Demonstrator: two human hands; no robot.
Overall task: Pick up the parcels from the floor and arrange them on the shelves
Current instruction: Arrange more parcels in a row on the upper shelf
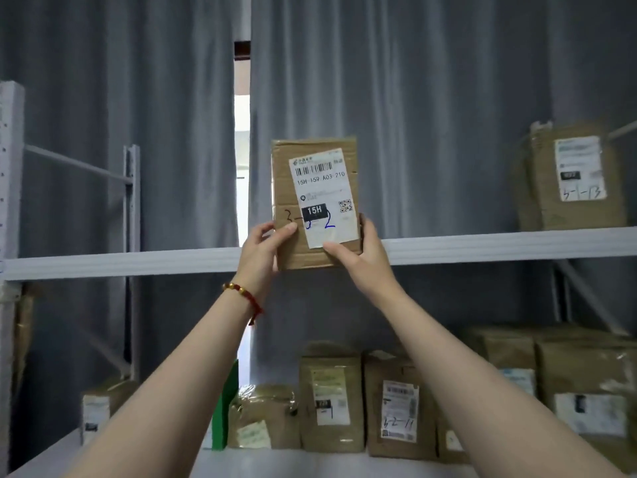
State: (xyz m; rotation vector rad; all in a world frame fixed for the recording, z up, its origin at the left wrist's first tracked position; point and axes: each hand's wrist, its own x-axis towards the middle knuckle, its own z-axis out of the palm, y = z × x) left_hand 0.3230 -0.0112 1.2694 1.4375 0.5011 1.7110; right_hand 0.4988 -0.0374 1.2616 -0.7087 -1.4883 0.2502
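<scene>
Both hands grip a labelled cardboard parcel (315, 201) upright at the upper shelf (120, 263) front edge. The left hand (263, 251) pinches its lower left side; the right hand (358, 251) clasps its lower right corner

At the centre of the frame we find the parcel (315, 201) upright before the upper shelf's (120, 262) front edge, with the left hand (262, 251) gripping its lower left side and the right hand (362, 257) its lower right. On that shelf, far right, stands another box (572, 177). Along the bottom, a row of boxes (331, 398) stands on the lower shelf (310, 465). A curtain (431, 98) hangs behind everything.
</scene>
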